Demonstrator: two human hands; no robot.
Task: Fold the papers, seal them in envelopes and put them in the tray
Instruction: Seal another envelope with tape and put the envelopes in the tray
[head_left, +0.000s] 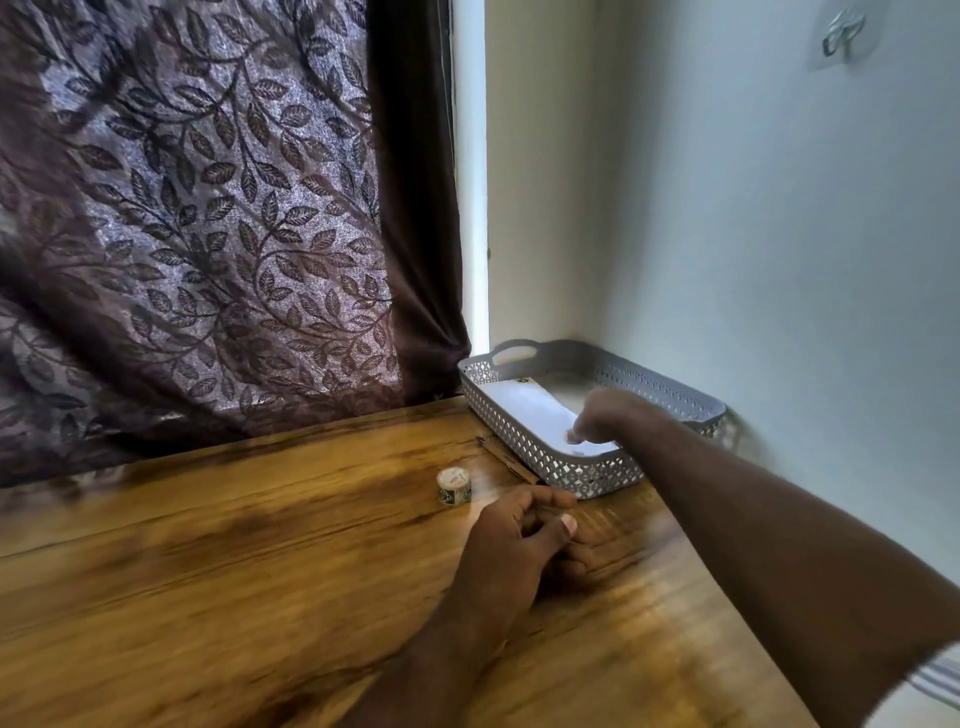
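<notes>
Nearest, on the wooden worktop (260, 571): left hand (519, 540) resting, fingers loosely curled on nothing; roll of tape (454, 485) just beyond at eleven o'clock. Further off at one o'clock: right hand (605, 415) reaching into the grey perforated tray (524, 452), seemingly pinching the near end of the white envelope (524, 408) lying inside. Lower flat onto the tray floor; release only once fully within the walls; withdraw straight up, clear of the near rim.

A white envelope (524, 410) is lying flat inside a grey lattice-walled tray (519, 444), which is sitting at the wooden table's (260, 571) far right corner.
</notes>
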